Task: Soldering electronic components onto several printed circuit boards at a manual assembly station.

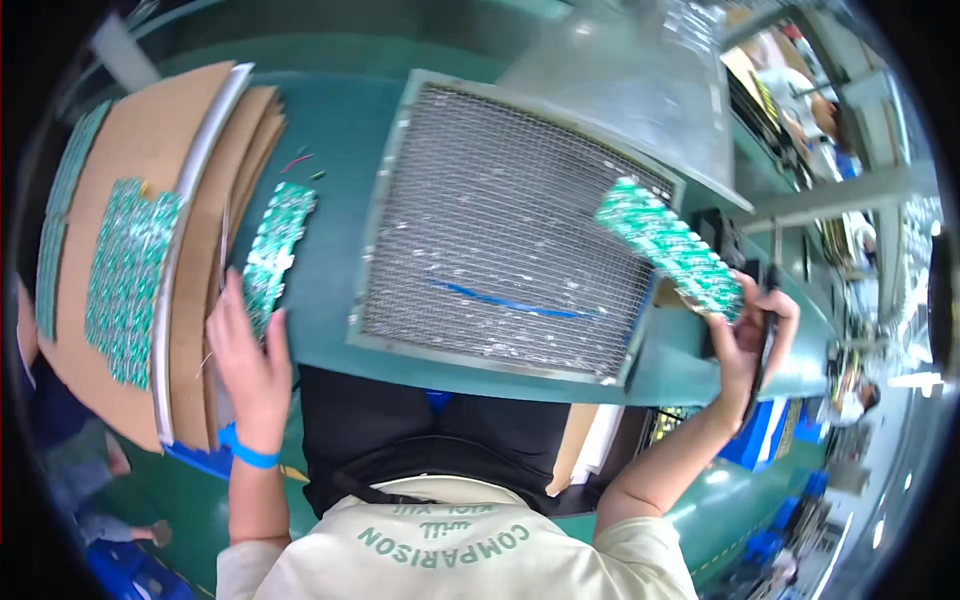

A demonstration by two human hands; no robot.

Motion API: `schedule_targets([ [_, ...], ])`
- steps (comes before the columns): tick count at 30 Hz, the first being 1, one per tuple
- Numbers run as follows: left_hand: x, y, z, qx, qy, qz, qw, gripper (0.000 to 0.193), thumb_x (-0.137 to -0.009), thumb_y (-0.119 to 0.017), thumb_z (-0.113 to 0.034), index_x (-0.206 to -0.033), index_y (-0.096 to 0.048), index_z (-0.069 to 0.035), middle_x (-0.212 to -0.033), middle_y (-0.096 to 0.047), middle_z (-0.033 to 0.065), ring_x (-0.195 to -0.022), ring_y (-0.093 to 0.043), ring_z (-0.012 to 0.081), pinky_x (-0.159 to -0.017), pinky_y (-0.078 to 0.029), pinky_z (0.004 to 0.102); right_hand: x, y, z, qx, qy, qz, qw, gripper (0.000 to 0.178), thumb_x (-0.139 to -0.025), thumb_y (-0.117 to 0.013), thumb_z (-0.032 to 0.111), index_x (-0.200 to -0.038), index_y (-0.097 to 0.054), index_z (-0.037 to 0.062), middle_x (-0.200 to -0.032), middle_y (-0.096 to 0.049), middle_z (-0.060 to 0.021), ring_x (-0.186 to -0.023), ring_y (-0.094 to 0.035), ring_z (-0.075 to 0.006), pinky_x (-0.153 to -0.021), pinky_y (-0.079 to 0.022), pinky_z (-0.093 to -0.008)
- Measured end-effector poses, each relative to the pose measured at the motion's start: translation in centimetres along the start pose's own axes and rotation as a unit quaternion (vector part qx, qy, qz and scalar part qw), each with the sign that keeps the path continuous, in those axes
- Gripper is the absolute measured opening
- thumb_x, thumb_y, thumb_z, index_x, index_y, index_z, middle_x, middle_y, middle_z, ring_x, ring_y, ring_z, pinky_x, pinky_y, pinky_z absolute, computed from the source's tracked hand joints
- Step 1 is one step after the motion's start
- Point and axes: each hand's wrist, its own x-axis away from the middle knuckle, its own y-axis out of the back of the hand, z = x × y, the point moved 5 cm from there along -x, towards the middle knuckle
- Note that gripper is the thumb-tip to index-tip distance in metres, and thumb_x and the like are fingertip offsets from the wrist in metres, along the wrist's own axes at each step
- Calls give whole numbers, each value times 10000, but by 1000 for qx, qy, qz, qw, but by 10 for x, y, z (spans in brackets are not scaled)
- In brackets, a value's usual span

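The right hand (752, 335) grips one green circuit board strip (668, 245) raised right of the mesh tray (500, 215), the left hand (245, 350) half-open touches another strip (277, 250) on the counter (330, 270); cardboard sheets (150, 150) far left already carry several.

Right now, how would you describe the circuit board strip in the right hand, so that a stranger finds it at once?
Start at the big metal mesh grille in the middle of the green bench. At its right edge, the right hand holds up a long green circuit board strip. Unlike the other strip under the left hand, it is raised off the bench.
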Motion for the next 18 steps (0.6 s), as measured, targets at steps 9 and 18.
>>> schedule_targets([
  [9, -5, 15, -38, 75, -51, -50, 995, 571, -917, -590, -52, -1436, -384, 66, -1356, -519, 241, -1239, -493, 384, -1049, -375, 450, 33, -3, 25, -22, 17, 33, 999, 619, -645, -858, -27, -1059, -411, 82, -1093, -663, -245, -923, -636, -182, -655, -429, -228],
  [18, -19, 2, -85, 95, -168, 34, 981, 604, -859, -634, -38, -1413, -416, 67, -1336, -550, 217, -1232, -509, 377, -1040, -391, 462, 47, 7, 22, -49, 15, 48, 998, 631, -670, -867, 45, -1075, -384, 81, -1119, -644, -261, -1048, -641, -239, -729, -420, -256],
])
